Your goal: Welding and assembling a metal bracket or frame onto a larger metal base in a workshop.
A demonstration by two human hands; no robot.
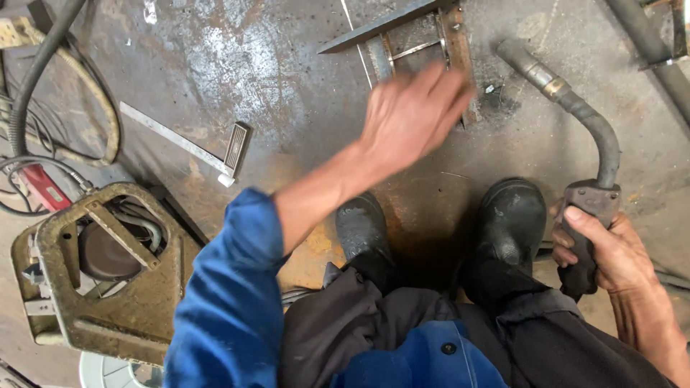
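Observation:
My left hand (413, 115) is stretched forward, blurred, fingers together and holding nothing, over the near edge of a small welded frame of rusty steel bars (449, 32) lying on the metal floor plate. My right hand (611, 251) grips the dark handle of a welding torch (586, 136); its curved neck and nozzle point up and left, toward the frame. My two black boots (514, 215) stand on the plate just below the frame. I wear a blue sleeve and dark trousers.
A steel try square (190, 144) lies on the plate at left. A worn yellowish wire-feeder housing (108, 273) sits at lower left with hoses and cables (43, 79) behind it. A thick pipe (658, 54) runs at the upper right.

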